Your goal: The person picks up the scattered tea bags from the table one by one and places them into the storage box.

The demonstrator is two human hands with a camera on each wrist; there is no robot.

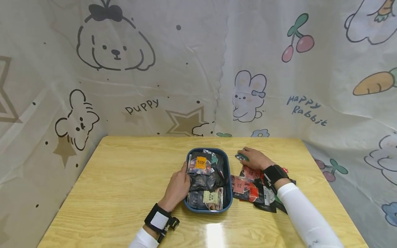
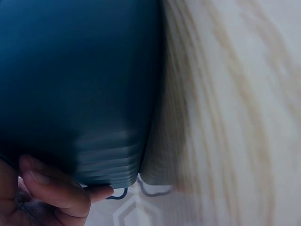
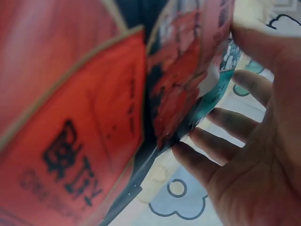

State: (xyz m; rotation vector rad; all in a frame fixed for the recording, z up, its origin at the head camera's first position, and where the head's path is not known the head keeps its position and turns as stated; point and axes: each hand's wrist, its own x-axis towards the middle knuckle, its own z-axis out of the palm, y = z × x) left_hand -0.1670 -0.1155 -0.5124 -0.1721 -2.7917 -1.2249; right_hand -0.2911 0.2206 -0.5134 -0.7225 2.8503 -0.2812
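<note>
Touches bin on its left with left hand, cannot tell if gripping; touches green packet with straight-fingered right hand.

The bin mid-frame in the head view looks like smooth, softly glossy plastic. Packets right of centre look like shiny plastic film. The table has smooth, glossy wood grain. The backdrop above is wrinkled sheeting; the lower-right sleeve, matt cloth.

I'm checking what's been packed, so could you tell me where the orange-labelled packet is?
In the head view, the orange-labelled packet lies at the blue bin's far end, left of a green-labelled packet.
</note>
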